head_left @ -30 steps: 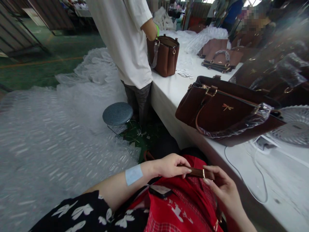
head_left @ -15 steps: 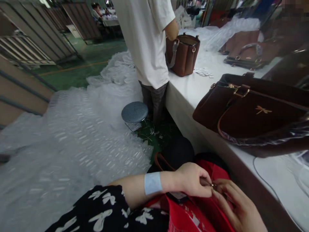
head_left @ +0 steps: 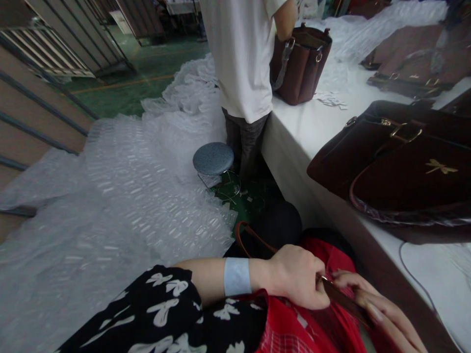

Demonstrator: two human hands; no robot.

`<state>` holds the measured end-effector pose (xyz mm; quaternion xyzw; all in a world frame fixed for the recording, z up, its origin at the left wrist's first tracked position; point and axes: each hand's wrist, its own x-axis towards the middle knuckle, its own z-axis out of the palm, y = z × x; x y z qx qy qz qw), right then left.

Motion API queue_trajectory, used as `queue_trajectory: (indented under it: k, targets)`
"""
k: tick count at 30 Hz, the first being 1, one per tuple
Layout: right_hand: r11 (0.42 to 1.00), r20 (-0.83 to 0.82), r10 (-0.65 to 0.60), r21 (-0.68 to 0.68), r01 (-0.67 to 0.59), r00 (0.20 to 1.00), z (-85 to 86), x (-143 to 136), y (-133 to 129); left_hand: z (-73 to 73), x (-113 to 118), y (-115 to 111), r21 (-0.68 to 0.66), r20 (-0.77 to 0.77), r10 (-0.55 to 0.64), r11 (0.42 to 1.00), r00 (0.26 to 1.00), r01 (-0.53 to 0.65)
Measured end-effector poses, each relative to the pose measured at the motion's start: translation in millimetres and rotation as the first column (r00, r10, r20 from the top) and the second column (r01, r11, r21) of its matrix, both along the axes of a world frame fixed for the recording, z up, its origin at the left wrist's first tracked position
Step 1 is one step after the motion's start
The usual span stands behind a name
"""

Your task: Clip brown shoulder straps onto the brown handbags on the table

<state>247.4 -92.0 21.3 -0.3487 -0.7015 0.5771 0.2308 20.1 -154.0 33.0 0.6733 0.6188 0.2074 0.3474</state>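
Note:
My left hand (head_left: pixel 300 275), with a pale blue patch on the wrist, is closed on the end of a brown strap (head_left: pixel 348 301) near a small gold-coloured metal piece. My right hand (head_left: pixel 382 306) holds the same strap farther along, pinched between thumb and fingers. Both hands are above red fabric (head_left: pixel 290 323) on my lap. A thin brown handle loop (head_left: pixel 245 238) curves up just beyond my left wrist, over something black.
A white table (head_left: pixel 294 142) runs along the right, carrying a dark brown bag (head_left: pixel 397 162) and an upright brown bag (head_left: pixel 303 68). A person in a white shirt (head_left: pixel 243 59) stands ahead beside a round stool (head_left: pixel 213 158). Clear plastic wrap (head_left: pixel 121 196) covers the floor at left.
The view has shifted, so the table and bags appear farther right. More of the brown strap now shows between my hands, and my right hand has moved along it, away from the left.

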Motion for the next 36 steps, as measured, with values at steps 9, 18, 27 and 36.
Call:
queue_trajectory:
  k: [9,18,27,36]
  targets:
    - [0.958,0.181,0.186,0.186,-0.219,0.966,26.6,-22.9,-1.9,-3.0,7.3,-6.0,0.146,-0.104,-0.012,0.989,0.995,0.027]
    - [0.994,-0.005,0.111,-0.001,-0.111,0.994,30.4,-3.5,21.3,-3.9,1.7,-2.2,0.189,-0.168,0.062,0.982,0.984,-0.029]
    - [0.894,0.317,0.394,0.085,-0.439,0.863,34.7,-19.0,0.5,-3.8,13.3,-13.1,0.297,-0.155,0.032,0.955,0.987,0.015]
    - [0.923,-0.388,-0.383,-0.144,0.356,0.838,37.3,31.7,-5.8,-25.9,1.5,0.1,0.173,0.066,0.128,0.975,0.990,-0.137]
